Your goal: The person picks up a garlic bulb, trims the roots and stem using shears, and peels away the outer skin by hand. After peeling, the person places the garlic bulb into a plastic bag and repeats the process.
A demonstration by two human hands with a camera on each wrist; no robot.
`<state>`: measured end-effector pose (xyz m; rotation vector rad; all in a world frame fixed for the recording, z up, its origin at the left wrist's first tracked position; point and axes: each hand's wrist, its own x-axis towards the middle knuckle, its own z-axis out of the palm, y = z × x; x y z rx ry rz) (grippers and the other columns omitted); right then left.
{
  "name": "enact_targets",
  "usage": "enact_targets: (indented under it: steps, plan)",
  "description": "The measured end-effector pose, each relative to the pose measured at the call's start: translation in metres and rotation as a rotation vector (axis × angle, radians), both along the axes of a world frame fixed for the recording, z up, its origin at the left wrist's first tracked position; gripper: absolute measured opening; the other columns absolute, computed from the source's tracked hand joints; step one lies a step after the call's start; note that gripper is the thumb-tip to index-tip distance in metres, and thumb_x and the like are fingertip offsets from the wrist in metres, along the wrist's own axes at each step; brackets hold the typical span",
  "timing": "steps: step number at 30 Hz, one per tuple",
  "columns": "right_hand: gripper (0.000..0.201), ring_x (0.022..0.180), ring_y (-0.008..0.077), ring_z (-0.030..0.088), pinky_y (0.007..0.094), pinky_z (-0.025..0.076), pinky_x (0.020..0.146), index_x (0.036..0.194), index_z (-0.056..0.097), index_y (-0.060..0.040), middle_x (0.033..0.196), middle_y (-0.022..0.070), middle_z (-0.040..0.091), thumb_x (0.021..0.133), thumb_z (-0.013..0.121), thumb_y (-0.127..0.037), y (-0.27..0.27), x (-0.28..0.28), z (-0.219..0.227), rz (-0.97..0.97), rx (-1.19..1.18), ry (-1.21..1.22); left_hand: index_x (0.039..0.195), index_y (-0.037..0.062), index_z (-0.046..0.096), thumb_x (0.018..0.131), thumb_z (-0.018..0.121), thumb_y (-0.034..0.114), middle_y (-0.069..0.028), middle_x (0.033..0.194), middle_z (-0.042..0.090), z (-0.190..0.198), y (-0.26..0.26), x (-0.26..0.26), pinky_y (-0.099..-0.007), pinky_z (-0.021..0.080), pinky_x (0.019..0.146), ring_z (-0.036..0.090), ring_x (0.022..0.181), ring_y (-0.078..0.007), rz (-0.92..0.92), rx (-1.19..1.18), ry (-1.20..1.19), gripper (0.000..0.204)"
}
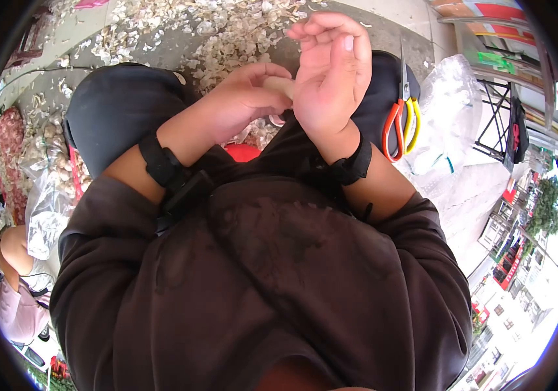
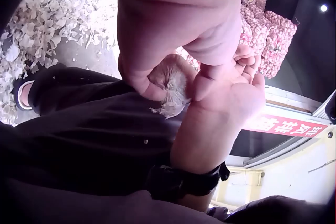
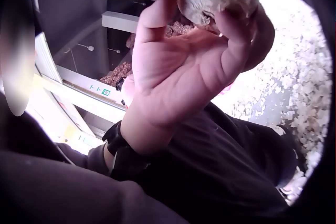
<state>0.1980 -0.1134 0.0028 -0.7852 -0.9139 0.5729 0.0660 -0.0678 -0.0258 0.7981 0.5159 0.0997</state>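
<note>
Dark sweatshirt fabric point(image 1: 279, 280) is filling the near view, the knees beyond it hemming in the hands. Papery garlic skins point(image 1: 227, 32) are littering the ground past them. Scissors point(image 1: 401, 124) are resting on the right knee. Both the left hand point(image 1: 246, 98) and the right hand point(image 1: 328, 78) are curling fingers around a garlic bulb point(image 2: 170, 85), pinching it between them above the lap.

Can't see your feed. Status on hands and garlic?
Left hand and right hand both gripping one garlic bulb. Scissors idle on knee. Nothing in the way.
</note>
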Motion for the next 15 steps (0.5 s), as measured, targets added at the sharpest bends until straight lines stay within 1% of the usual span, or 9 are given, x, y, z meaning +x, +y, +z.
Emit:
enact_targets:
  steps: [1,3,4,5,6,8,11,14,15]
  plan:
    - [0.023,0.089,0.0178,0.057,0.0333,0.049,0.081,0.113,0.055,0.0002,0.099,0.0091,0.057,0.1,0.046,-0.016,0.0,0.004,-0.001,-0.093,-0.023,-0.117,0.123,0.0029,0.051,0.085,0.056,0.015,-0.0088,0.111,0.062,0.0,0.003,0.0,-0.0352,0.048,0.093,0.061,0.102,-0.019,0.096,-0.07,-0.023,0.04]
    - [0.024,0.093,0.018,0.057,0.0325,0.048,0.084,0.117,0.055,-0.0019,0.104,0.0099,0.057,0.099,0.051,-0.016,-0.008,0.005,0.004,-0.123,-0.323,-0.377,0.123,0.0032,0.051,0.089,0.052,0.02,-0.0103,0.114,0.062,0.004,0.013,-0.002,-0.0365,0.047,0.095,0.061,0.104,-0.0205,0.287,-0.212,-0.072,0.038]
    - [0.028,0.095,0.0185,0.057,0.0322,0.048,0.084,0.121,0.055,-0.0038,0.106,0.0101,0.057,0.096,0.056,-0.018,-0.005,0.007,-0.001,-0.141,-0.365,-0.561,0.123,0.0033,0.051,0.093,0.045,0.028,-0.0108,0.116,0.061,0.011,0.017,-0.001,-0.0376,0.047,0.095,0.06,0.107,-0.0219,0.377,-0.243,-0.113,0.04]
    - [0.034,0.096,0.0189,0.057,0.0318,0.048,0.084,0.124,0.054,-0.0056,0.109,0.0103,0.056,0.094,0.061,-0.019,-0.002,0.009,-0.007,-0.165,-0.393,-0.745,0.123,0.0035,0.051,0.093,0.044,0.03,-0.0102,0.116,0.061,0.012,0.02,-0.003,-0.0378,0.047,0.096,0.06,0.106,-0.0218,0.381,-0.236,-0.136,0.04]
    - [0.042,0.095,0.021,0.058,0.0317,0.05,0.08,0.126,0.053,-0.0044,0.11,0.0117,0.056,0.091,0.065,-0.023,-0.004,-0.001,-0.003,-0.034,-0.489,-0.639,0.124,0.0036,0.051,0.094,0.043,0.031,-0.0095,0.116,0.061,0.012,0.025,-0.006,-0.0379,0.047,0.096,0.061,0.106,-0.0218,0.386,-0.227,-0.159,0.042]
    - [0.046,0.088,0.0224,0.061,0.031,0.051,0.077,0.127,0.054,-0.0041,0.108,0.013,0.056,0.09,0.067,-0.027,-0.007,-0.005,-0.005,-0.005,-0.52,-0.831,0.122,0.0043,0.052,0.094,0.042,0.033,-0.0084,0.116,0.062,0.006,0.027,-0.01,-0.0369,0.047,0.094,0.061,0.105,-0.0207,0.372,-0.218,-0.141,0.041]
    - [0.045,0.083,0.0234,0.062,0.0297,0.05,0.077,0.125,0.056,-0.003,0.098,0.0139,0.06,0.09,0.066,-0.029,-0.007,0.0,0.007,0.069,-0.619,-0.808,0.118,0.006,0.055,0.094,0.043,0.036,-0.0062,0.112,0.064,-0.001,0.028,-0.014,-0.035,0.049,0.089,0.062,0.102,-0.0185,0.323,-0.159,-0.122,0.04]
    - [0.041,0.073,0.0188,0.061,0.0304,0.051,0.072,0.122,0.059,-0.0013,0.086,0.0091,0.063,0.092,0.063,-0.03,-0.006,-0.004,0.004,0.07,-0.598,-0.721,0.113,0.0086,0.058,0.094,0.045,0.038,-0.0025,0.103,0.065,0.006,0.025,-0.014,-0.032,0.049,0.08,0.062,0.095,-0.0148,0.278,-0.094,-0.043,0.037]
    - [0.038,0.071,0.0202,0.062,0.0314,0.051,0.069,0.116,0.061,-0.0008,0.085,0.0112,0.064,0.092,0.063,-0.03,-0.005,-0.006,0.0,0.092,-0.56,-0.629,0.111,0.0095,0.059,0.094,0.046,0.039,-0.0011,0.1,0.066,0.009,0.023,-0.014,-0.0309,0.049,0.076,0.062,0.091,-0.0133,0.266,-0.076,-0.006,0.036]
